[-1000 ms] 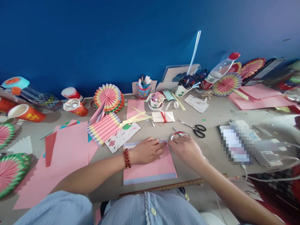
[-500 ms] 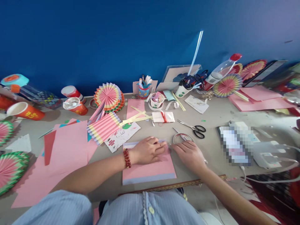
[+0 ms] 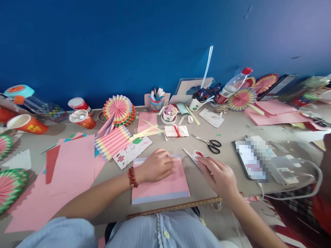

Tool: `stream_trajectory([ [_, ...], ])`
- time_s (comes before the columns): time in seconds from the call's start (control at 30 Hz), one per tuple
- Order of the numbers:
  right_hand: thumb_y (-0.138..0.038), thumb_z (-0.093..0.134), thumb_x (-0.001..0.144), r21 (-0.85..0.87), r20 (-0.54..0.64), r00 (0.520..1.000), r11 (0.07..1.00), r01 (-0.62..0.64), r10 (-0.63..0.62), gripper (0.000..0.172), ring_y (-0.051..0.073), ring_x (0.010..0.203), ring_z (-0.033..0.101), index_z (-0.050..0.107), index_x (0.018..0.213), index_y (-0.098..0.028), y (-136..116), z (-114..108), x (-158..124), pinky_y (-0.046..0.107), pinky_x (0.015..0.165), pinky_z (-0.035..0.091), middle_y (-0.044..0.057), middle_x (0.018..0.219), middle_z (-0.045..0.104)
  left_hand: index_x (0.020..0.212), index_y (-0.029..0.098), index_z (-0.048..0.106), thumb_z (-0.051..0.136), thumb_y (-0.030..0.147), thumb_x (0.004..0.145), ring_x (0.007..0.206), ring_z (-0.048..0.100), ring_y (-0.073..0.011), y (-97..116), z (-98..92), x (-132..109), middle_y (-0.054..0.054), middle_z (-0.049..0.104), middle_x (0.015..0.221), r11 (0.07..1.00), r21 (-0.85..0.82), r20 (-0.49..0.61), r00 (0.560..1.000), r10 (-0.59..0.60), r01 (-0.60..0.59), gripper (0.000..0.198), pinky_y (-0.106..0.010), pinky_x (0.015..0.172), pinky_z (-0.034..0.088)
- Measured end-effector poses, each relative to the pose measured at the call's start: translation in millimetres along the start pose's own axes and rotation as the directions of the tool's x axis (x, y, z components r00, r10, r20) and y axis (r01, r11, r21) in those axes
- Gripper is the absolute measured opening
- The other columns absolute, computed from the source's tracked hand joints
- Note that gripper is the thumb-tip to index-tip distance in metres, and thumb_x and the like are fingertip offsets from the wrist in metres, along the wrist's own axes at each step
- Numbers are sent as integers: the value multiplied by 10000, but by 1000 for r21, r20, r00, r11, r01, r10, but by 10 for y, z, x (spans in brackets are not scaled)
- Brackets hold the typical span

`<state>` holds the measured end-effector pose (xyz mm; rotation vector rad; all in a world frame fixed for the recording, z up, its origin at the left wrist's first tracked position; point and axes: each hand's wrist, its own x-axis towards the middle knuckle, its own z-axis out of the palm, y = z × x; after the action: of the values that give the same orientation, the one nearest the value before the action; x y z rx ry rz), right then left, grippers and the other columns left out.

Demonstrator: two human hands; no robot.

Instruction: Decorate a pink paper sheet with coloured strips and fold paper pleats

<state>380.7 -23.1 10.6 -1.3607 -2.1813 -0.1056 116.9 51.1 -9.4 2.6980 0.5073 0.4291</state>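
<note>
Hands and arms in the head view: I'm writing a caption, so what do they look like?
The left hand is ungloved, with a bracelet of dark red beads at its wrist; a light blue, finely striped sleeve shows higher up. The right hand is ungloved too; no sleeve shows on that side.

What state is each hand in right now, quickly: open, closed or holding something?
Left hand: resting on the pink sheet, fingers bent; no grip can be told.
Right hand: fingers partly bent at the white-and-red loop; grip unclear.
</note>
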Motion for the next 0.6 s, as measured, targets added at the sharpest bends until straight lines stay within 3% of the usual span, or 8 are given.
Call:
stream_trajectory([
  [0.03, -128, 516, 961, 32, 23, 1000, 999, 5, -6, 217, 202, 907, 711, 618, 1141, -193, -44, -16, 9, 282, 736, 540, 100, 1034, 742, 1091, 198, 655, 440, 322, 1022, 1032, 580, -220, 39, -79, -14, -68, 706, 1137, 989, -106, -69, 991, -111, 103, 257, -397, 961, 404],
  [0.1, -120, 493, 964, 103, 71, 997, 994, 33, -41, 248, 200, 965, 711, 610, 1166, -202, -151, -33, 50, 275, 756, 553, 100, 1065, 738, 1027, 196, 645, 479, 320, 1008, 986, 609, -190, 133, -235, -37, -49, 704, 1040, 895, -356, -153, 928, -340, 270, 209, -335, 903, 457],
  [0.17, -129, 475, 971, 170, 92, 992, 983, 72, -88, 252, 190, 945, 717, 611, 1167, -211, -271, -22, 118, 270, 757, 561, 93, 1047, 743, 1027, 200, 639, 569, 349, 964, 947, 630, -169, 227, -358, -48, -32, 686, 1016, 772, -549, -105, 890, -444, 321, 176, -289, 850, 496],
  [0.33, -140, 482, 980, 296, 77, 987, 949, 111, -140, 217, 167, 854, 713, 614, 1132, -221, -476, 75, 279, 268, 728, 555, 65, 967, 751, 973, 192, 658, 646, 327, 913, 882, 642, -156, 352, -453, -82, -22, 684, 947, 650, -686, -36, 877, -479, 327, 148, -275, 832, 510],
  [0.6, -158, 503, 980, 332, 90, 983, 935, 123, -162, 191, 159, 849, 707, 618, 1122, -214, -574, 139, 350, 262, 730, 547, 58, 957, 749, 827, 189, 605, 586, 303, 928, 794, 600, -148, 337, -470, -202, -2, 647, 828, 660, -662, -47, 860, -509, 354, 154, -268, 759, 474],
])
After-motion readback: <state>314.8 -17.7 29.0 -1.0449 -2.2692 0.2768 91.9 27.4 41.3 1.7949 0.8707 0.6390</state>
